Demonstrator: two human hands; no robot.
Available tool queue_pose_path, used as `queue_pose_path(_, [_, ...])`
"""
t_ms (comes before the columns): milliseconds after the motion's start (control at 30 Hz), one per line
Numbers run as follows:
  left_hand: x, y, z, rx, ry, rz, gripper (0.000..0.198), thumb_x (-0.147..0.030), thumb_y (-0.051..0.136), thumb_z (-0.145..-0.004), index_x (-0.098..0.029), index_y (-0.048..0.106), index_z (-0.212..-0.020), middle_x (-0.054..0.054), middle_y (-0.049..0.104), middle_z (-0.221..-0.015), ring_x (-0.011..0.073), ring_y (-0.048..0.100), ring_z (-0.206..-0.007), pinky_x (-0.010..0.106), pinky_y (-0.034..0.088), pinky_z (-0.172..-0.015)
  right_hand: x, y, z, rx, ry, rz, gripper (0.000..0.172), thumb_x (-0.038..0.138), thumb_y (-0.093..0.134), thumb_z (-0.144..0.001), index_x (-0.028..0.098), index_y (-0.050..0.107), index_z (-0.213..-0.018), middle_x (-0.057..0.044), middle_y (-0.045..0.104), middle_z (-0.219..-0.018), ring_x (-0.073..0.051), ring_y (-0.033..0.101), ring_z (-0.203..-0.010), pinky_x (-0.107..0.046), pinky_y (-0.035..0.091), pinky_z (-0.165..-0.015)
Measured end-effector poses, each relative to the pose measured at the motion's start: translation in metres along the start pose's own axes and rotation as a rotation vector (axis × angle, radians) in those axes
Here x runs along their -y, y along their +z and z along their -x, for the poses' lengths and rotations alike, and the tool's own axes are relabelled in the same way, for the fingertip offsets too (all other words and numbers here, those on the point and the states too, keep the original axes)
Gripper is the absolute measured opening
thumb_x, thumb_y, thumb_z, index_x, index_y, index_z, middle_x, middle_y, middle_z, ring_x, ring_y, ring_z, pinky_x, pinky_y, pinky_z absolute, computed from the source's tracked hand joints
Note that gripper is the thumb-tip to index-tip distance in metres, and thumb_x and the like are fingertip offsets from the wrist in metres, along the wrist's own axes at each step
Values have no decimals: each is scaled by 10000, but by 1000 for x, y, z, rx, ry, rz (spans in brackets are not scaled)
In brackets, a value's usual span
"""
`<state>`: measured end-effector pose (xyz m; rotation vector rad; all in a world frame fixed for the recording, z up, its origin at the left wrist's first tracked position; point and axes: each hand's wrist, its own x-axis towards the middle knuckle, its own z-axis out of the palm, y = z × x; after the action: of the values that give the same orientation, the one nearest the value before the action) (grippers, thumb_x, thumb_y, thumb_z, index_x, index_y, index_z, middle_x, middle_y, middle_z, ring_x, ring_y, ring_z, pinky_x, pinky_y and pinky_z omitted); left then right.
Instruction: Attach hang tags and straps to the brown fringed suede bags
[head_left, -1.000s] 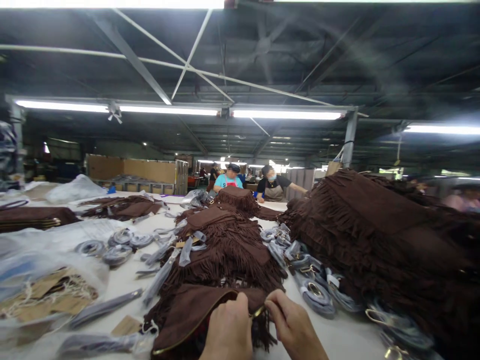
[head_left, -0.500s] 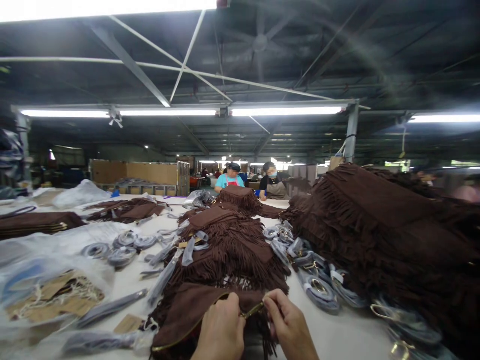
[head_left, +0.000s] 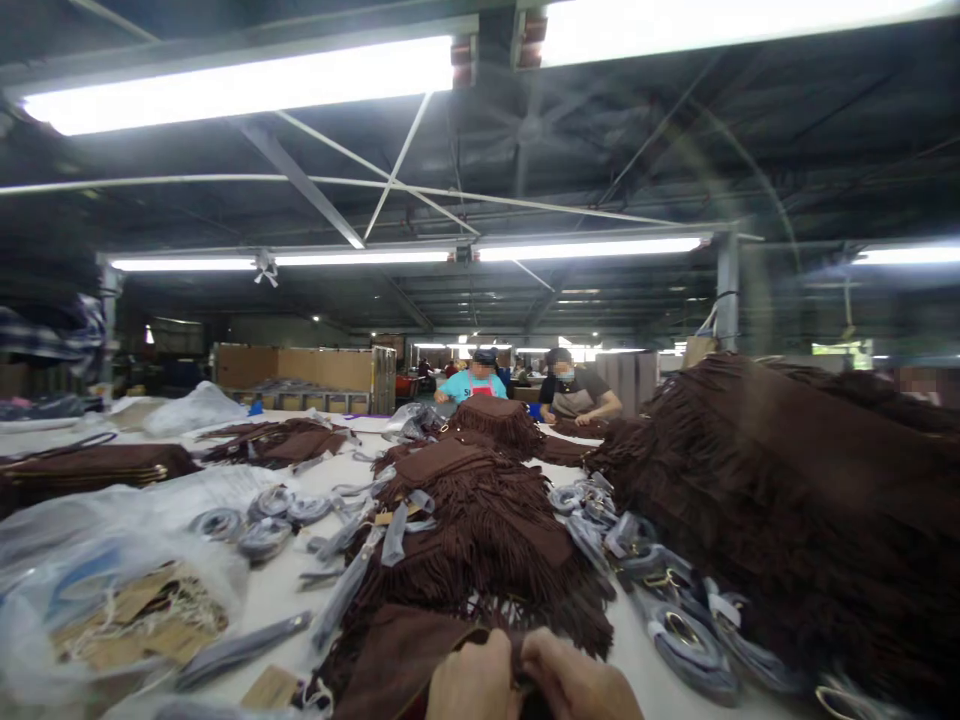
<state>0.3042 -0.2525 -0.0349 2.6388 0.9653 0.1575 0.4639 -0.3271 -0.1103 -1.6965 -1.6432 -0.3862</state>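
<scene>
A dark brown fringed bag (head_left: 401,650) lies at the bottom centre of the table, its opening edge raised between my hands. My left hand (head_left: 472,682) is closed on that edge, knuckles up. Close beside it, my right hand (head_left: 576,680) pinches the brown material at the other end of the opening. The fingertips of both hands are partly hidden, and the lower part of the bag runs out of view. Just beyond lies a stack of similar fringed bags (head_left: 480,500).
A tall heap of brown fringed bags (head_left: 810,500) fills the right side. Wrapped coiled straps (head_left: 690,650) lie beside it. On the left are a plastic bag of tags (head_left: 142,610), a wrapped strap (head_left: 244,645) and brown pouches (head_left: 97,465). Two people (head_left: 480,385) work across the table.
The view has tilted up and shifted left, so things sit lower and further right. My right hand has come closer to my left; the brass zip end it held no longer shows.
</scene>
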Motion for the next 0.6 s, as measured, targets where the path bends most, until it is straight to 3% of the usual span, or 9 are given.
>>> queue_pose_path(100, [-4,-8,10,-46,-47,-51,328,-129,526,-835,-119,611,-1151,196,715,-1117,367,668,-1057,451,515,-861,20,-4,-5,-56,-41,48,276,287,345,-1007,253,564,-843,25,655,-666,-148,642,-571,-220,382,-534])
queue_pose_path(200, [-4,-13,13,-78,-45,-25,257,-104,486,-848,-162,636,-1048,114,726,-1097,270,671,-1047,340,506,-854,41,-8,-16,-22,-154,5,308,267,324,-995,246,583,-829,7,663,-683,-164,654,-619,-240,370,-560])
queue_pose_path(267, [0,-13,14,-82,-17,-20,202,-132,488,-863,-196,637,-984,65,730,-1068,227,666,-1032,295,493,-838,42,-13,-22,-24,-53,-14,286,293,342,-982,246,587,-842,14,651,-655,-167,637,-588,-246,357,-548])
queue_pose_path(400, [17,-13,21,-80,-48,-85,193,-144,491,-884,-162,623,-1023,133,717,-1074,291,666,-1028,368,485,-844,6,-33,-17,-96,206,-11,300,412,343,-974,242,561,-856,21,609,-615,-183,599,-547,-257,360,-532])
queue_pose_path(500, [42,-16,35,-56,-105,-150,216,-125,495,-881,-131,621,-1055,177,718,-1059,341,672,-1023,415,489,-829,-24,-50,-5,-185,310,17,318,443,327,-962,229,540,-864,-1,602,-605,-213,596,-535,-281,369,-527])
queue_pose_path(600, [68,-24,49,-2,-175,-300,263,-104,489,-871,-158,626,-1089,168,731,-1044,365,680,-1016,459,497,-821,-33,-61,4,-157,341,27,296,459,365,-948,244,543,-850,-8,622,-623,-234,618,-571,-299,386,-553])
